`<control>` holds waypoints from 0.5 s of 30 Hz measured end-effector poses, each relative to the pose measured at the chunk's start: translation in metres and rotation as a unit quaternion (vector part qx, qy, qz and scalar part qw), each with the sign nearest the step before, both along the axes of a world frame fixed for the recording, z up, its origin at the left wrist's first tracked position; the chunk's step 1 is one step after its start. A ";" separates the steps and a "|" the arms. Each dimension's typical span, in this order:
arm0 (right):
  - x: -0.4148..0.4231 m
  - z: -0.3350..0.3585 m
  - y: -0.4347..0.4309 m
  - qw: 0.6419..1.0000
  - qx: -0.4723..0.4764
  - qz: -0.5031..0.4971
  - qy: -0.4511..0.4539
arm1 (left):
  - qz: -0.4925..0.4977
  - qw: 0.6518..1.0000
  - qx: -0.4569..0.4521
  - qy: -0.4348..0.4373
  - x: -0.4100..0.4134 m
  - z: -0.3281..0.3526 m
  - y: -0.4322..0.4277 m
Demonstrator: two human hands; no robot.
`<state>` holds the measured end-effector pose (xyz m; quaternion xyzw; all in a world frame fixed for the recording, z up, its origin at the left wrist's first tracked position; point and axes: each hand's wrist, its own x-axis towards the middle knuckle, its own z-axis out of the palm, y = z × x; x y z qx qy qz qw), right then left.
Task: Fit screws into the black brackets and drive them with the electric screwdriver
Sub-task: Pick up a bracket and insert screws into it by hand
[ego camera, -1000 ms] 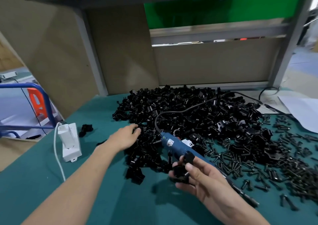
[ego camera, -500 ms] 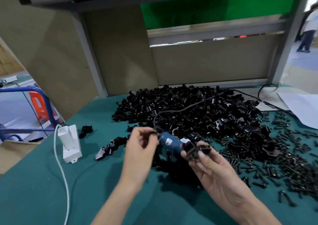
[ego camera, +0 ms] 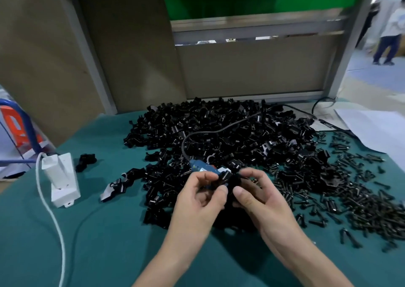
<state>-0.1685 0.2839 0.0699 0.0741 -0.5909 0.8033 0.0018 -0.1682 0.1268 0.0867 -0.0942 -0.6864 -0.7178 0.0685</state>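
My left hand (ego camera: 198,195) and my right hand (ego camera: 255,195) meet above the green mat, both pinching a black bracket (ego camera: 230,182) between thumbs and fingertips. The blue electric screwdriver (ego camera: 205,168) shows just behind the hands, its black cable curving back over the big heap of black brackets (ego camera: 219,133); who holds it I cannot tell. Black screws (ego camera: 350,199) lie scattered to the right of my right hand.
A white power adapter (ego camera: 62,177) with a white cord sits at the left on the green mat (ego camera: 98,232). Loose brackets (ego camera: 86,160) lie near it. White paper (ego camera: 372,126) lies at the far right. Brown panels wall the back. A person stands far right.
My left hand left the bracket heap and came to my right hand, and both now pinch one bracket. The view has tilted down and closer.
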 end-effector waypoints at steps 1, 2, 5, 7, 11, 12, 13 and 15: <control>0.000 0.000 0.001 1.000 0.008 0.000 0.000 | -0.012 1.000 0.008 -0.001 0.000 -0.001 0.000; -0.001 0.000 0.002 1.000 0.016 -0.003 0.002 | -0.019 1.000 0.016 0.000 0.000 -0.003 0.001; 0.000 0.003 0.003 1.000 0.017 -0.014 0.009 | -0.026 0.999 0.031 0.009 0.002 -0.003 0.002; 0.002 0.005 0.005 1.000 0.013 -0.026 -0.003 | -0.026 0.999 0.037 0.016 0.003 -0.003 0.002; 0.002 0.007 0.007 1.000 -0.012 -0.025 -0.006 | -0.031 0.998 0.049 0.025 0.003 -0.003 0.000; 0.002 0.007 0.006 0.999 -0.020 -0.024 -0.006 | -0.035 0.998 0.049 0.026 0.003 -0.002 0.000; 0.002 0.006 0.006 0.999 -0.026 -0.027 -0.004 | -0.037 0.998 0.050 0.025 0.003 -0.002 0.001; 0.001 0.005 0.006 0.999 -0.029 -0.032 0.003 | -0.046 0.997 0.049 0.024 0.003 -0.002 0.001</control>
